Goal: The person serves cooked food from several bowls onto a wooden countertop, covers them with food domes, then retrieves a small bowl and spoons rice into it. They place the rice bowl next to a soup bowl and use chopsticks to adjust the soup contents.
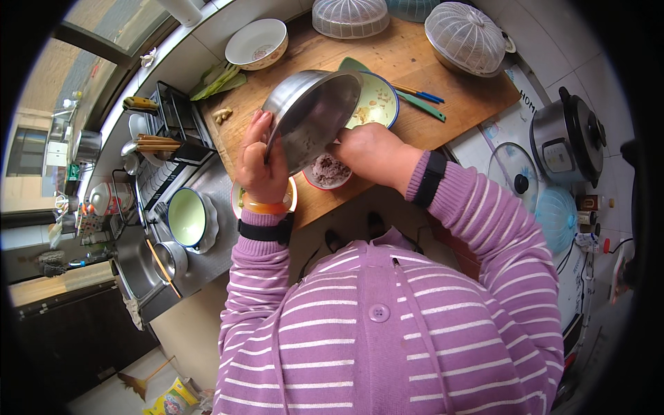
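My left hand [262, 161] grips the rim of a stainless steel bowl [306, 98], which is tilted steeply with its mouth toward my right. My right hand [376, 155] is curled at the bowl's lower edge; whether it holds something is hidden. Directly below sits a small red-rimmed bowl [313, 182] heaped with greyish-pink minced meat [329, 170]. Behind my right hand stands a pale green enamel basin [381, 98] with a blue rim and food bits inside. Another bowl [294, 194] is partly covered by my left wrist.
A wooden board [415, 57] carries a green-handled knife [423, 106], chopsticks [410, 92], ginger [223, 114], leafy greens [220, 83] and a white bowl [257, 44]. Mesh food covers [467, 31] stand behind. A sink [136, 259] lies left, a rice cooker [565, 137] right.
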A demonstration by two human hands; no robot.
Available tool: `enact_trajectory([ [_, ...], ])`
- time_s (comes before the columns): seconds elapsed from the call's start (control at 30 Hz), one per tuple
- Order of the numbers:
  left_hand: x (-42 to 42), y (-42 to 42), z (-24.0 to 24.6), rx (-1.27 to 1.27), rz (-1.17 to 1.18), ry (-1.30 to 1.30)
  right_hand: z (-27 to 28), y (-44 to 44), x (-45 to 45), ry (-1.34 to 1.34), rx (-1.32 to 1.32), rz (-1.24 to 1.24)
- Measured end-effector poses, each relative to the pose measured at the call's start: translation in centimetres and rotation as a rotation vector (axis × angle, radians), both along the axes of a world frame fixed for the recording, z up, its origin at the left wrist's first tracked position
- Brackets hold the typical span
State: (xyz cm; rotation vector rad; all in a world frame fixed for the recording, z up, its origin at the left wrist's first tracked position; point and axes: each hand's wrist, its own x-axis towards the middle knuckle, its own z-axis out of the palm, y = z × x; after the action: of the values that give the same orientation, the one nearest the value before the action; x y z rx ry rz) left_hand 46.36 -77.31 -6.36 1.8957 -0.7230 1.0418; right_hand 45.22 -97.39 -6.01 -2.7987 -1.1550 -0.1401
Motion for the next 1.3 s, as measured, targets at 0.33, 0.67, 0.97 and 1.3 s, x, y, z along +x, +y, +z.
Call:
enact_trajectory([
  [0.33, -0.1, 0.5, 0.1, 0.003, 0.021, 0.000, 0.4, -0.8, 0.1, 0.067, -0.054, -0.068],
  [0.67, 0.0, 1.4, 0.1, -0.115, 0.076, 0.038, -0.5, -1.2, -1.0, 0.081, -0.007, -0.111],
  [0.97, -0.5, 4.5, 0.0, -0.484, 0.122, 0.228, -0.6, -3.5, -1.4, 0.267, 0.132, -0.237],
  [1.3, -2.2, 6.0, 1.3, -0.242, 0.154, 0.234, 0.2, -3.2, 0.0, 0.062, 0.307, -0.172],
])
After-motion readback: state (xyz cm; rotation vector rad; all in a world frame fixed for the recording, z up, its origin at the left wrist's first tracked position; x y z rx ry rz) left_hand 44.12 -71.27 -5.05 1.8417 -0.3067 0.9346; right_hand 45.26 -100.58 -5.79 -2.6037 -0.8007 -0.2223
